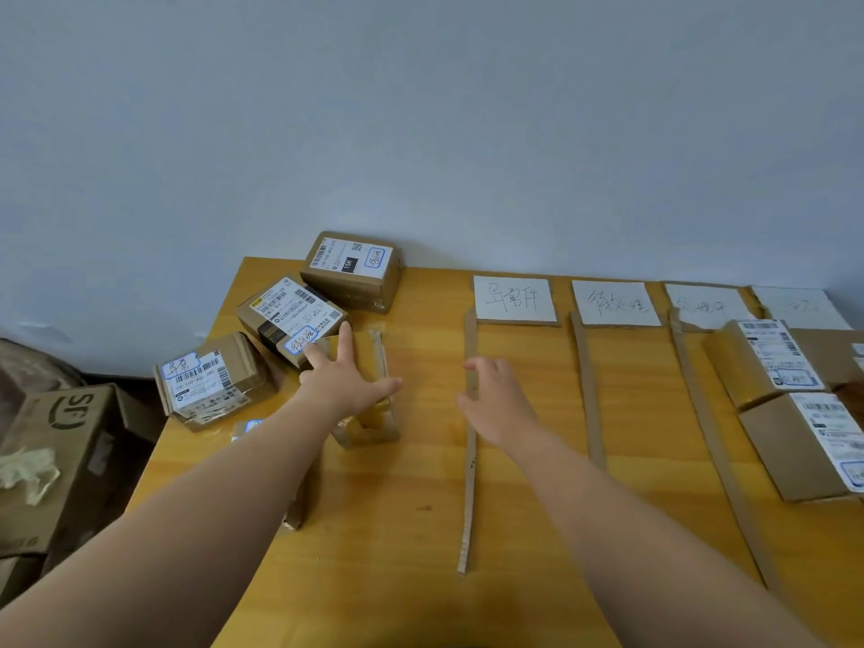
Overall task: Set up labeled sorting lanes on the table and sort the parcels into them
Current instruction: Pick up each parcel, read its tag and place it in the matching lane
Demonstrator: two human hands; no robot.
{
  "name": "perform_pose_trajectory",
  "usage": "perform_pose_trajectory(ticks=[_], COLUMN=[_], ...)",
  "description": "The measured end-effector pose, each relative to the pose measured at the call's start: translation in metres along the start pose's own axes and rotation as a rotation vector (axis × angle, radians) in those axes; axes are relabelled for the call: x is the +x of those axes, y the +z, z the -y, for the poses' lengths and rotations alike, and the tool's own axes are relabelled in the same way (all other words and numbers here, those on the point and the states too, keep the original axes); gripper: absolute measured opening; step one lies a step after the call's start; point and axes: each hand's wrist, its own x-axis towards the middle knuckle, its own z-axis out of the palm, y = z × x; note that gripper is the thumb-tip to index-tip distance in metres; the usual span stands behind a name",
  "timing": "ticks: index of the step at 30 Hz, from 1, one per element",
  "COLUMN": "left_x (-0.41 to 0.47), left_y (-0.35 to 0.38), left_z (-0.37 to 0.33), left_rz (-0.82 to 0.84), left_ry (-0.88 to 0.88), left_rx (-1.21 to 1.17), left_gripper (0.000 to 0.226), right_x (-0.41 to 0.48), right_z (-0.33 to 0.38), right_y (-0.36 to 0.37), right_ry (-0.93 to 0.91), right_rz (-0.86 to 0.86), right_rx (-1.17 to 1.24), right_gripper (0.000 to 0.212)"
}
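Observation:
Several cardboard parcels lie at the table's left end: one by the wall [353, 268], one in front of it [292, 315], one at the left edge [210, 381]. My left hand [346, 376] rests flat on top of a taped parcel [374, 362], fingers spread. My right hand [495, 404] hovers over the leftmost cardboard strip [470, 484], fingers loosely curled and holding nothing. White handwritten lane labels [514, 299] [615, 304] [706, 304] line the back edge. Two more strips [589, 390] [710, 437] divide the lanes. Two parcels [766, 362] [804, 446] lie in a right lane.
The yellow wooden table [397, 530] stands against a pale wall. A large SF carton [61, 456] with crumpled paper sits on the floor at the left. A fourth label [799, 306] lies at the far right.

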Motion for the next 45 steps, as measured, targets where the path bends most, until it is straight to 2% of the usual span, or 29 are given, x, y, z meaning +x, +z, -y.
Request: perform_pose_trajectory(ticks=[4,11,13,15,20,22,24,27,31,34,36,38,41,45], left_x=[0.002,-0.002,-0.004,-0.008,-0.023,-0.031,-0.036,-0.039,-0.045,-0.053,-0.055,-0.058,-0.063,-0.071], left_y=[-0.004,-0.019,-0.032,-0.047,-0.095,-0.114,-0.131,-0.152,-0.171,-0.179,-0.177,-0.169,-0.15,-0.137], left_z=[0.003,-0.001,-0.007,-0.015,-0.037,-0.047,-0.055,-0.063,-0.069,-0.076,-0.084,-0.092,-0.098,-0.097], left_rz=[0.018,-0.189,-0.155,-0.081,0.095,0.122,0.159,0.187,0.198,0.164,0.051,-0.024,0.073,0.112], left_ry=[0.022,0.208,0.295,0.352,0.534,0.601,0.657,0.722,0.755,0.782,0.786,0.763,0.73,0.739], left_rx=[-0.05,-0.361,-0.535,-0.676,-0.674,-0.66,-0.677,-0.688,-0.666,-0.717,-0.803,-0.866,-0.944,-1.075], left_gripper=[0.108,0.099,0.096,0.083,0.062,0.067,0.071,0.063,0.061,0.062,0.064,0.077,0.101,0.09], right_x=[-0.002,0.006,0.007,0.007,0.007,0.007,0.006,0.0,-0.005,-0.006,-0.006,-0.005,-0.006,-0.008], right_z=[-0.003,-0.003,0.0,0.003,0.018,0.027,0.035,0.045,0.052,0.059,0.065,0.072,0.084,0.091], right_y=[0.0,-0.022,-0.032,-0.044,-0.082,-0.097,-0.11,-0.121,-0.126,-0.131,-0.134,-0.136,-0.142,-0.149], right_ry=[0.026,0.019,0.037,0.047,-0.059,-0.109,-0.152,-0.193,-0.223,-0.231,-0.242,-0.249,-0.256,-0.286], right_rz=[0.023,-0.016,-0.059,-0.099,-0.089,-0.053,0.004,0.101,0.165,0.095,0.009,-0.06,-0.156,-0.2], right_rx=[0.048,0.122,0.189,0.297,0.532,0.571,0.618,0.729,0.84,0.905,0.926,0.991,1.066,1.088], right_gripper=[0.046,0.043,0.042,0.042,0.051,0.059,0.057,0.052,0.07,0.069,0.059,0.049,0.054,0.056])
